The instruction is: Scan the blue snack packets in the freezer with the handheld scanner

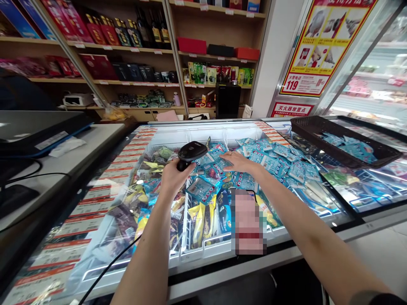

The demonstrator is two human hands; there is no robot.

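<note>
My left hand is wrapped round the handle of a black barcode scanner, held over the freezer's glass top. The scanner's head points to the right, above small blue packets. My right hand reaches in from the right, palm down with fingers stretched out, over or touching packets near the scanner. Whether a packet lies under its fingertips I cannot tell. More blue packets are spread in a loose heap to the right of this hand. One packet lies nearer me, between my forearms.
A blurred-out phone lies at the freezer's front edge. Wrapped ice creams show through the glass. A dark basket with blue packets stands at the right. The scanner's cable trails lower left. A counter stands left.
</note>
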